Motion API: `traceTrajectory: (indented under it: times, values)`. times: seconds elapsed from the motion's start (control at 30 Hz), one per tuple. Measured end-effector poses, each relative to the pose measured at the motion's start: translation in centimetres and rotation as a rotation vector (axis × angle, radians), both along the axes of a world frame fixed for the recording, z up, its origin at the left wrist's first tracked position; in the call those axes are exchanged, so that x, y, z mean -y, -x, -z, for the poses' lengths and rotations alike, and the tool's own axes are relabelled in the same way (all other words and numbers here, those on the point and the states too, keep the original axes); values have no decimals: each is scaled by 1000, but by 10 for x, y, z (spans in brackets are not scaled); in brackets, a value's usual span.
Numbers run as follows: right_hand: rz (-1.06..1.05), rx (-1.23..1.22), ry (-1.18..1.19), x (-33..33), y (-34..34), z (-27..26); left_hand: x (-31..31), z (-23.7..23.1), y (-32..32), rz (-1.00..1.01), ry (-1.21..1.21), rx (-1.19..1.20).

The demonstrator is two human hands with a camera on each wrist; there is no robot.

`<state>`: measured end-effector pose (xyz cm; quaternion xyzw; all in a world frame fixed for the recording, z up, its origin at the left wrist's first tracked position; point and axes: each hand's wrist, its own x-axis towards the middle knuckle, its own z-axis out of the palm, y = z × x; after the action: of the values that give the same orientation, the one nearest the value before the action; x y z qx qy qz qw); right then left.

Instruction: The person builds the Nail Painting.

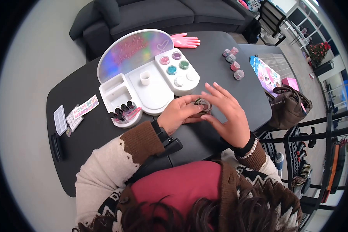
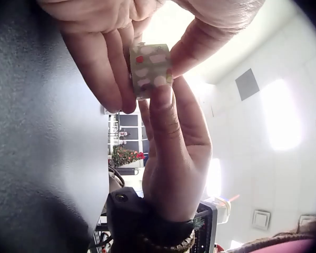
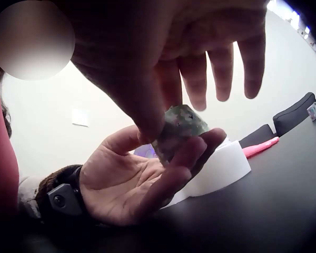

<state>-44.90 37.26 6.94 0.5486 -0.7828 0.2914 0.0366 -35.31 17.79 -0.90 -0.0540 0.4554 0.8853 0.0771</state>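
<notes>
A small roll of patterned tape (image 1: 203, 106) is held between both hands over the table's near edge. My left hand (image 1: 180, 115) grips it from the left, thumb on the near side and fingers around the far side. With thumb and index finger, my right hand (image 1: 232, 118) pinches the roll from the other side, its remaining fingers spread. The tape's outer face (image 2: 151, 71) is greenish with pale, red and dark shapes in the left wrist view. In the right wrist view the tilted roll (image 3: 180, 132) sits above the left palm.
A white nail station (image 1: 152, 92) with small coloured pots, a white cup (image 1: 145, 78) and dark-capped bottles (image 1: 121, 110) stands ahead. Glitter jars (image 1: 235, 66) and a pink hand model (image 1: 185, 40) lie farther back. Sticker sheets (image 1: 85, 107) are at left, a brown bag (image 1: 288, 108) right.
</notes>
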Motion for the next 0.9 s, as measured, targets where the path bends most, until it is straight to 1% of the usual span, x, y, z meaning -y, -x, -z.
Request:
traceTrajectory:
  times: [0.03, 0.17, 0.23, 0.3, 0.33, 0.37, 0.43, 0.5, 0.57, 0.6, 0.63, 0.67, 0.7, 0.73, 0.77, 0.83, 0.87, 0.9]
  values:
    - [-26, -47, -15, -1, 2, 3, 0, 2, 0, 2, 0, 1]
    - [-31, -70, -71, 1, 4, 5, -1, -1, 0, -24, -21, 6]
    - [-96, -71, -80, -1, 7, -1, -1, -4, 3, -29, -33, 19]
    - [-114, -69, -90, -2, 12, -10, -2, -3, 4, 4, 15, 63]
    - [-141, -59, -99, -2, 17, -15, -4, -2, 3, -28, 23, 49]
    - [-135, 51, -8, -3, 32, -20, -5, -4, 4, -24, 22, 42]
    - [-3, 59, 110, -1, 82, -25, -5, -7, 3, -16, 75, 56]
    - [231, -14, 46, 7, 187, -21, -4, -2, 3, -3, 49, 72]
    - [273, -271, -146, 7, 268, 6, -7, -3, 1, 4, 221, 65]
    - [320, -211, -225, 15, 289, 11, -7, 1, -1, -3, 346, 2]
    - [366, -149, -305, 22, 304, 15, -8, -3, -3, -8, 354, -2]
    - [363, -153, -296, 27, 314, 19, -8, -10, -6, -7, 573, -27]
    - [378, -81, -338, 32, 323, 24, -8, -16, -8, -5, 793, -49]
    - [393, -8, -380, 36, 328, 25, -7, -24, -11, -25, 926, -74]
    - [389, -10, -372, 38, 332, 26, -7, -25, -11, -30, 934, -74]
    - [494, 132, -334, 40, 332, 28, -7, -27, -13, -48, 1075, -102]
    - [531, 197, -263, 39, 329, 26, -7, -29, -12, -51, 1071, -59]
    - [528, 201, -262, 38, 325, 24, -6, -29, -13, -50, 1073, -56]
